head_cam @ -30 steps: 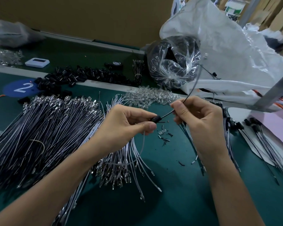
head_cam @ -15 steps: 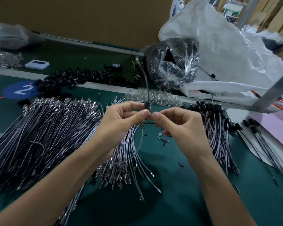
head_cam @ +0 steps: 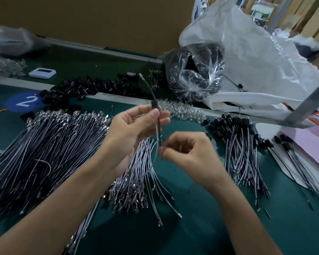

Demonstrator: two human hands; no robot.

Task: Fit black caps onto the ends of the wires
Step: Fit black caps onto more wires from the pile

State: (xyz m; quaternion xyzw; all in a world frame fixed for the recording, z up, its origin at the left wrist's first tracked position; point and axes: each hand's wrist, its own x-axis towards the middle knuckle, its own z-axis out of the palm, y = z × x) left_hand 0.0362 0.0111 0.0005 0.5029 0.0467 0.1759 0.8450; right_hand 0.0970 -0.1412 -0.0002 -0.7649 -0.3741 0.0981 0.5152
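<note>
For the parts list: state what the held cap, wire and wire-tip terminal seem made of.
Cap: matte black, likely plastic or rubber. Wire: pale grey sheath, bends smoothly, probably plastic insulation. Terminal: small bright glint, seemingly bare metal.

- I count two hands, left hand [head_cam: 129, 137] and right hand [head_cam: 190, 153], both pinching one wire [head_cam: 149, 87].
- One black cap [head_cam: 154, 104] sits on it, just above the left grip.
- Bare wires: too many for me to count, in two lots, a big heap [head_cam: 44, 144] left of the grip and a smaller fan [head_cam: 142, 181] beneath it.
- Capped wires: two groups right of the grip, nearer group [head_cam: 241, 144] and farther group [head_cam: 293, 150].
- One pile of loose caps [head_cam: 92, 87] beyond-left.
- One clear bag [head_cam: 195, 74] and one white bag [head_cam: 256, 52] beyond-right.
</note>
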